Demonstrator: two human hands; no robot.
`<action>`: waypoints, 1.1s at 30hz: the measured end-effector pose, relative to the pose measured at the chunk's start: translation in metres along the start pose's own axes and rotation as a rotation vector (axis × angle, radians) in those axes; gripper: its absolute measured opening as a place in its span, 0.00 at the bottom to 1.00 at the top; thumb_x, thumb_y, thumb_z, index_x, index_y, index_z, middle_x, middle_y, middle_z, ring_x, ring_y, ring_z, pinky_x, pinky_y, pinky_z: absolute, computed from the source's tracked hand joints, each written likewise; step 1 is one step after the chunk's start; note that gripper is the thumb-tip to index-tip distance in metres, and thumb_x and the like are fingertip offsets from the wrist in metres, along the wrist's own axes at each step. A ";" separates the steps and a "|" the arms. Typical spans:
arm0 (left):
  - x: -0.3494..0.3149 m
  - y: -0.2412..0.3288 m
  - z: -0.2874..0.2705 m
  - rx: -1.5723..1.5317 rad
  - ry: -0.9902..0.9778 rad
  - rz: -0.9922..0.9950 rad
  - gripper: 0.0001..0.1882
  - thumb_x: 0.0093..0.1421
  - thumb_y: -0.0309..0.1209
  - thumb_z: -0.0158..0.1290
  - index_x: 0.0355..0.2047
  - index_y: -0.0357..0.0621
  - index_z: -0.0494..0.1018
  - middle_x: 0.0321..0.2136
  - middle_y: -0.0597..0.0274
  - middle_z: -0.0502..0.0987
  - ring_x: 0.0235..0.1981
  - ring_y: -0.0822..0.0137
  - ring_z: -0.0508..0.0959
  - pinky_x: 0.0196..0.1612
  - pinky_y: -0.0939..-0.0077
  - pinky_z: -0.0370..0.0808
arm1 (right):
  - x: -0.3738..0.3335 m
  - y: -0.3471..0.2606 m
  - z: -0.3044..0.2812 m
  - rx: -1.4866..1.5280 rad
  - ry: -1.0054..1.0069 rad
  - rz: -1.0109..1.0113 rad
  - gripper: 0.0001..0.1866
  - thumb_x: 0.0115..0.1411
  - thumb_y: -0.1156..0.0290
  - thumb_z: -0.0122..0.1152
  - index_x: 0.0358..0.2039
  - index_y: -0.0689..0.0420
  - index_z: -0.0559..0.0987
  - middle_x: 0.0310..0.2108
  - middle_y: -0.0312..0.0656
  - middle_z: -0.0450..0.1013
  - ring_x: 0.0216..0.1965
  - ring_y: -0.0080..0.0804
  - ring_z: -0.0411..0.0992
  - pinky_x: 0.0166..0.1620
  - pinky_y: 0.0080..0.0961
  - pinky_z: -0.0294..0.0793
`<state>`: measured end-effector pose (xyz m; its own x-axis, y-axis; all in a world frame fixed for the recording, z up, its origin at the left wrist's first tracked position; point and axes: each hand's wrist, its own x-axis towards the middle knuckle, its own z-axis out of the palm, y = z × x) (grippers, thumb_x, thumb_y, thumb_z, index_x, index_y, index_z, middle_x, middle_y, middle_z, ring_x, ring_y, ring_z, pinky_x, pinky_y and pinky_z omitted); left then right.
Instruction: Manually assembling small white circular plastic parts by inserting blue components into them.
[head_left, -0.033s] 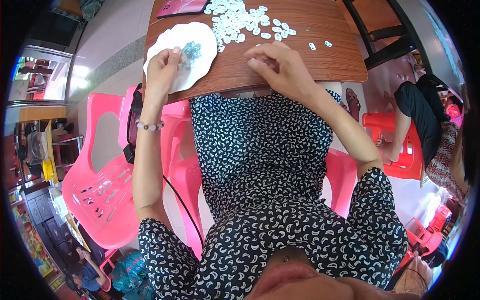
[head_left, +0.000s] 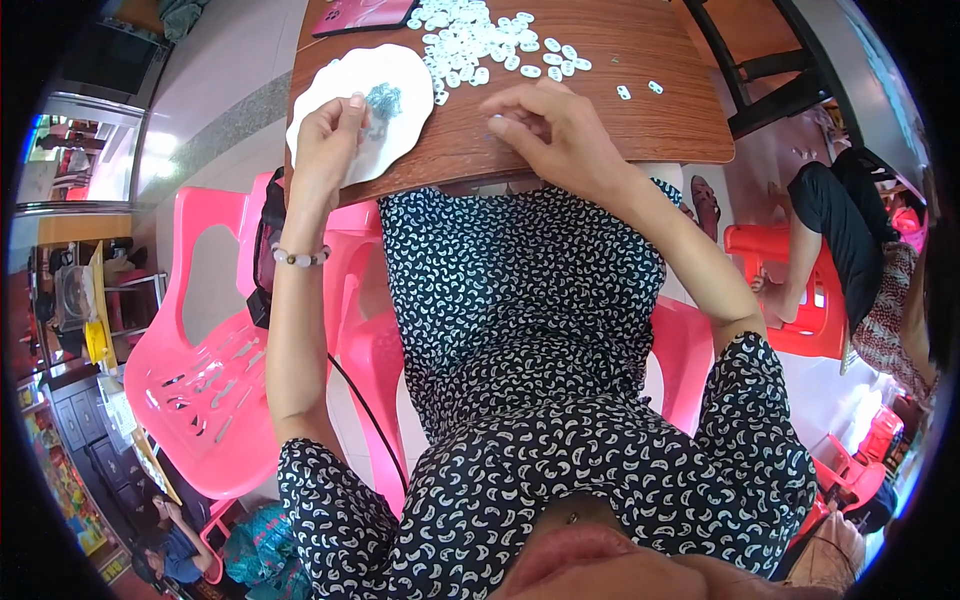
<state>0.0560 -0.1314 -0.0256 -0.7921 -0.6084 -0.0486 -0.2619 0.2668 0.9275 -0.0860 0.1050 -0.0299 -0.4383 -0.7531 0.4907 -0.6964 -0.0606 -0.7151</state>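
Observation:
At the near left of the brown wooden table (head_left: 660,130), my left hand (head_left: 328,140) is over a white, wavy-edged plate (head_left: 350,70). Its thumb and fingers are pressed together; anything between them is too small to make out. A patch of tiny dark greenish bits (head_left: 383,103) lies on the plate beside the fingertips. My right hand (head_left: 572,140) hovers over the table's near edge, palm turned left. Its thumb and curved index finger are apart, and I see nothing held. Beyond the hands is a loose heap of small white oval pieces (head_left: 470,42) with dark marks.
Two separate white pieces, one of them a small tile (head_left: 655,87), lie towards the right. A pink flat case (head_left: 362,14) rests at the far left. Pink plastic chairs (head_left: 215,370) stand to my left. At right, a person sits near a red stool (head_left: 790,300).
My right hand has shifted slightly left, its thumb and index finger a little farther apart. The left hand has barely moved.

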 end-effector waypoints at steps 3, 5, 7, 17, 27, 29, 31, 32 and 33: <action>-0.018 0.019 0.017 -0.159 -0.113 -0.049 0.17 0.66 0.42 0.47 0.26 0.42 0.74 0.17 0.75 0.68 0.18 0.83 0.62 0.22 0.87 0.59 | 0.013 -0.010 0.009 0.030 -0.021 -0.039 0.08 0.56 0.71 0.62 0.38 0.55 0.80 0.24 0.34 0.70 0.26 0.22 0.64 0.29 0.19 0.66; -0.028 0.027 0.029 -0.166 -0.183 -0.039 0.18 0.66 0.42 0.48 0.28 0.41 0.74 0.18 0.75 0.68 0.20 0.84 0.63 0.23 0.89 0.59 | 0.015 -0.015 0.015 0.042 -0.009 -0.055 0.09 0.56 0.70 0.63 0.38 0.55 0.80 0.24 0.34 0.70 0.26 0.22 0.64 0.29 0.19 0.66; -0.042 0.038 0.046 -0.181 -0.197 0.004 0.18 0.66 0.42 0.48 0.28 0.40 0.75 0.18 0.75 0.68 0.20 0.84 0.63 0.23 0.89 0.58 | 0.014 -0.018 0.017 0.054 0.002 -0.071 0.09 0.55 0.70 0.64 0.37 0.54 0.80 0.24 0.34 0.70 0.26 0.22 0.64 0.29 0.20 0.66; -0.057 0.041 0.068 -0.285 -0.290 -0.146 0.17 0.64 0.44 0.51 0.26 0.43 0.73 0.19 0.75 0.68 0.18 0.84 0.64 0.21 0.90 0.60 | -0.007 -0.016 0.006 0.027 0.023 -0.093 0.05 0.52 0.77 0.63 0.31 0.57 0.79 0.25 0.35 0.72 0.28 0.26 0.66 0.29 0.22 0.67; -0.063 0.042 0.075 -0.570 -0.347 -0.263 0.13 0.62 0.37 0.55 0.33 0.37 0.77 0.26 0.68 0.78 0.20 0.84 0.67 0.23 0.92 0.64 | -0.015 -0.015 -0.003 0.037 0.049 -0.063 0.04 0.52 0.77 0.63 0.30 0.56 0.79 0.25 0.33 0.73 0.29 0.25 0.66 0.29 0.20 0.67; -0.065 0.043 0.075 -0.629 -0.340 -0.291 0.11 0.61 0.35 0.55 0.34 0.38 0.78 0.27 0.68 0.78 0.20 0.85 0.68 0.23 0.93 0.66 | -0.015 -0.015 -0.002 0.059 0.044 -0.070 0.04 0.53 0.76 0.63 0.32 0.55 0.80 0.25 0.32 0.73 0.29 0.23 0.66 0.29 0.19 0.67; -0.065 0.040 0.075 -0.631 -0.316 -0.302 0.11 0.61 0.35 0.55 0.33 0.38 0.77 0.27 0.68 0.78 0.20 0.85 0.68 0.23 0.94 0.66 | -0.015 -0.016 0.000 0.104 0.068 -0.041 0.04 0.53 0.75 0.63 0.32 0.54 0.81 0.24 0.32 0.73 0.28 0.27 0.66 0.30 0.23 0.66; -0.065 0.040 0.075 -0.638 -0.303 -0.296 0.10 0.61 0.35 0.55 0.32 0.39 0.77 0.26 0.69 0.77 0.21 0.85 0.68 0.23 0.93 0.66 | -0.016 -0.016 0.001 0.147 0.094 -0.017 0.04 0.53 0.73 0.63 0.31 0.53 0.81 0.22 0.33 0.73 0.27 0.30 0.66 0.32 0.27 0.66; -0.066 0.040 0.076 -0.638 -0.303 -0.302 0.10 0.61 0.35 0.55 0.32 0.39 0.77 0.26 0.69 0.77 0.21 0.85 0.68 0.23 0.93 0.66 | -0.016 -0.014 0.002 0.184 0.095 0.004 0.06 0.56 0.73 0.62 0.35 0.54 0.82 0.23 0.34 0.75 0.26 0.27 0.65 0.31 0.26 0.66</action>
<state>0.0555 -0.0239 -0.0133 -0.8774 -0.3307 -0.3476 -0.1943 -0.4176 0.8876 -0.0682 0.1167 -0.0288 -0.4985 -0.6889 0.5263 -0.5829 -0.1830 -0.7916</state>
